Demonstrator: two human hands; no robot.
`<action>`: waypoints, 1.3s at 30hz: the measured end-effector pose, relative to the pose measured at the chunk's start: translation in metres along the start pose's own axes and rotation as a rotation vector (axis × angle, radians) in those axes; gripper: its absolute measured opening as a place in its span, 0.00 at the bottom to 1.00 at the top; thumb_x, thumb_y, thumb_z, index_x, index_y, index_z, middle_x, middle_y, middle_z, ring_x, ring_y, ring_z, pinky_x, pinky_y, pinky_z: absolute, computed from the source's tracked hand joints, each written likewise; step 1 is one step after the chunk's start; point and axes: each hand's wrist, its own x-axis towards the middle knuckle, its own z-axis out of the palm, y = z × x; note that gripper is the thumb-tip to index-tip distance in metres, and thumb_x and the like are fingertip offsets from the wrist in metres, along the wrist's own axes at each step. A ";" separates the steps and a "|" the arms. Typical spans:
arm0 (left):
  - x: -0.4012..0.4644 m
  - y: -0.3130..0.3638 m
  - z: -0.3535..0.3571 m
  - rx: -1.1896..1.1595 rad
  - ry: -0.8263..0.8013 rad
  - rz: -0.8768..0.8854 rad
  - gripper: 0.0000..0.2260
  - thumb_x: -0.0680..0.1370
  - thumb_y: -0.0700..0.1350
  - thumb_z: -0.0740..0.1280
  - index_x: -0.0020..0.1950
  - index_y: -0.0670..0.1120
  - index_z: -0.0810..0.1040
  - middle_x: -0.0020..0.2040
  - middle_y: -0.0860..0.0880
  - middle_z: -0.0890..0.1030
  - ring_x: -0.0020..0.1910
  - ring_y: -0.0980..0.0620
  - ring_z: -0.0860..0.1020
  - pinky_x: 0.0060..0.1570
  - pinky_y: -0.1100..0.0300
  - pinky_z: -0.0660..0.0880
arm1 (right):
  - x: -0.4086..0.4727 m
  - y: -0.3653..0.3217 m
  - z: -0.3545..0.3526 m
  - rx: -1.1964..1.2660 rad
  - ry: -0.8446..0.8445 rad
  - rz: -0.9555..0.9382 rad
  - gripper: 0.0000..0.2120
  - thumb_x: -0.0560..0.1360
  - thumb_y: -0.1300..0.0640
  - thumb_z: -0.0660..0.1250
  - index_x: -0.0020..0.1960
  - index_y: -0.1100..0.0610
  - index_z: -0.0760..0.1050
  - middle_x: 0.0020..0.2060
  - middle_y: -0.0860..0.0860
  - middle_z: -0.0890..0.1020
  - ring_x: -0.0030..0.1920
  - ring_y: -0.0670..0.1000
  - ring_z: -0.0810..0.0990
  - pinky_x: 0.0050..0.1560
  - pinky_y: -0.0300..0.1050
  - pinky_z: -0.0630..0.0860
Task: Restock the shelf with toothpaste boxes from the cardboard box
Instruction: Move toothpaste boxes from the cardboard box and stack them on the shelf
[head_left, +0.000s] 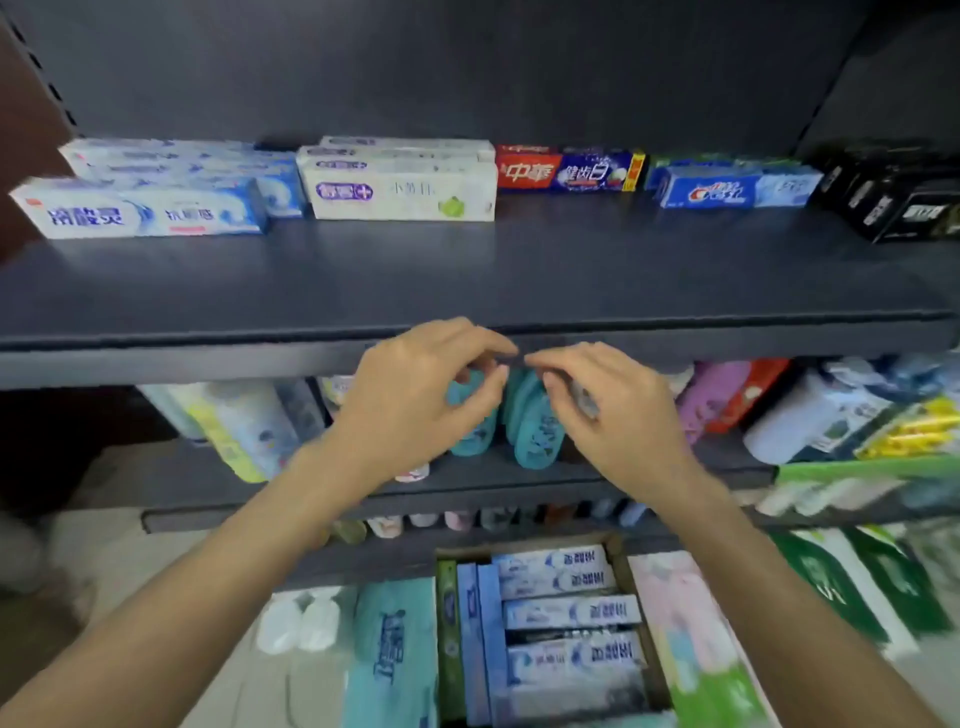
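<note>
Bare-skinned, the left hand (415, 395) and right hand (613, 410) hover just below the front lip of the dark grey shelf (467, 275), fingers loosely curled, fingertips nearly meeting, holding nothing. Behind them stand teal packs (535, 436). On the shelf, toothpaste boxes (405, 189) line the back. The cardboard box (631, 577), below, holds more blue-white toothpaste cartons (571, 613).

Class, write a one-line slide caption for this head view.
Both empty hands hover before the toothpaste shelf; cardboard box waits below.
</note>
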 end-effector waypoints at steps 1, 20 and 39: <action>-0.016 0.006 0.016 -0.044 -0.030 0.022 0.11 0.77 0.49 0.61 0.53 0.48 0.80 0.41 0.56 0.78 0.39 0.58 0.75 0.40 0.64 0.71 | -0.024 0.000 0.001 -0.001 -0.033 -0.003 0.09 0.77 0.59 0.61 0.51 0.57 0.80 0.43 0.50 0.82 0.44 0.50 0.79 0.45 0.43 0.75; -0.229 0.016 0.297 0.009 -1.153 -0.463 0.38 0.76 0.53 0.65 0.77 0.48 0.45 0.76 0.46 0.54 0.74 0.45 0.54 0.71 0.52 0.54 | -0.326 0.094 0.130 -0.322 -1.254 0.530 0.56 0.59 0.46 0.79 0.77 0.51 0.48 0.75 0.60 0.56 0.74 0.63 0.56 0.70 0.64 0.56; -0.249 -0.007 0.267 -0.227 -0.899 -1.073 0.20 0.77 0.53 0.66 0.65 0.45 0.69 0.58 0.43 0.78 0.49 0.45 0.76 0.42 0.59 0.67 | -0.354 0.105 0.145 -0.422 -1.284 0.389 0.24 0.71 0.58 0.69 0.65 0.59 0.67 0.66 0.57 0.66 0.65 0.58 0.66 0.63 0.51 0.64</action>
